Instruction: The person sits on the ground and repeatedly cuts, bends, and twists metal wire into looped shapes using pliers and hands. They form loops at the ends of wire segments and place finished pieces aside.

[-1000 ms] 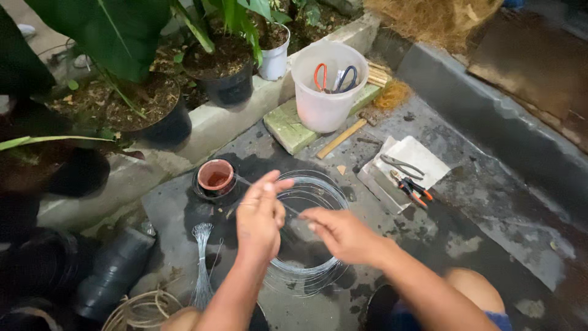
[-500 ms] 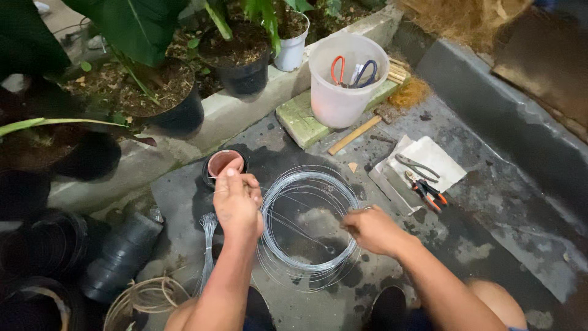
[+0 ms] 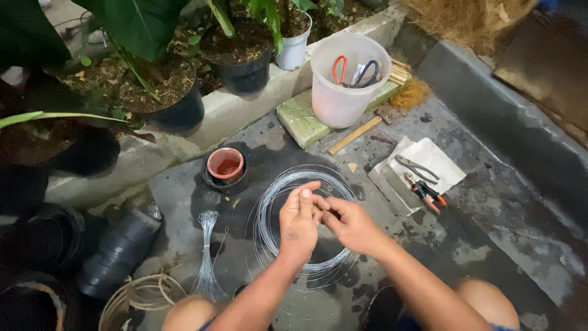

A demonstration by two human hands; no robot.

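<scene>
A coil of thin silver wire [image 3: 275,202] lies on the dark wet ground in front of me. My left hand [image 3: 298,224] and my right hand [image 3: 349,222] meet just above the coil, fingertips touching and pinching a strand of the wire between them. A cut bundle of short wire pieces [image 3: 207,257] lies to the left of the coil. A small terracotta pot [image 3: 225,164] in a black pot stands beyond it.
A white bucket [image 3: 343,92] holding scissors sits at the back, beside a green block [image 3: 300,119] and a wooden stick [image 3: 354,135]. Pliers [image 3: 422,178] lie on white paper at right. Stacked black pots [image 3: 116,251], a rope coil [image 3: 138,297] and potted plants [image 3: 159,79] fill the left.
My hands were apart holding opposite sides of the coil; they have come together over its middle, pinching a strand. The camera view shifted slightly.
</scene>
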